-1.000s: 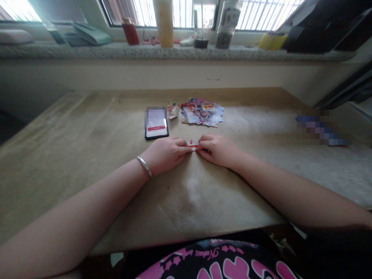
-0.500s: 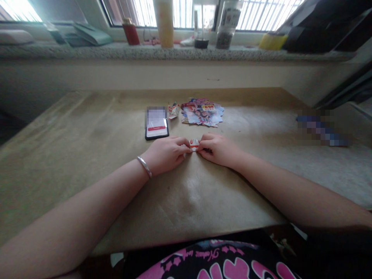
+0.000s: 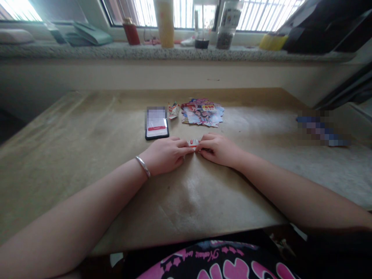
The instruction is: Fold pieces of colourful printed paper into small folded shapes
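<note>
The left hand (image 3: 170, 155) has slid its index finger further along the near side of the paper slip (image 3: 193, 143) since half a second ago, so less of the slip's near margin shows and the fingertips of the two hands almost meet. The right hand (image 3: 219, 150) has barely moved. This suggests the near edge is being pressed or folded rather than carried elsewhere. Both hands are curled nearly closed, fingertips gripping the slip's two ends; the thumbs are mostly hidden. The slip lies about midway between the near and far edges of the counter (image 3: 188, 201), near its middle from left to right.

Counted: two hands, one slip, one bangle (image 3: 143, 166) on the left wrist, one smartphone (image 3: 157, 130) beyond the left hand, one folded paper piece (image 3: 173, 111) just right of it, and one pile of flyers (image 3: 203, 113) towards the far edge, its overlapping sheets uncountable. One blurred blue item (image 3: 321, 131) lies towards the counter's right edge.
</note>
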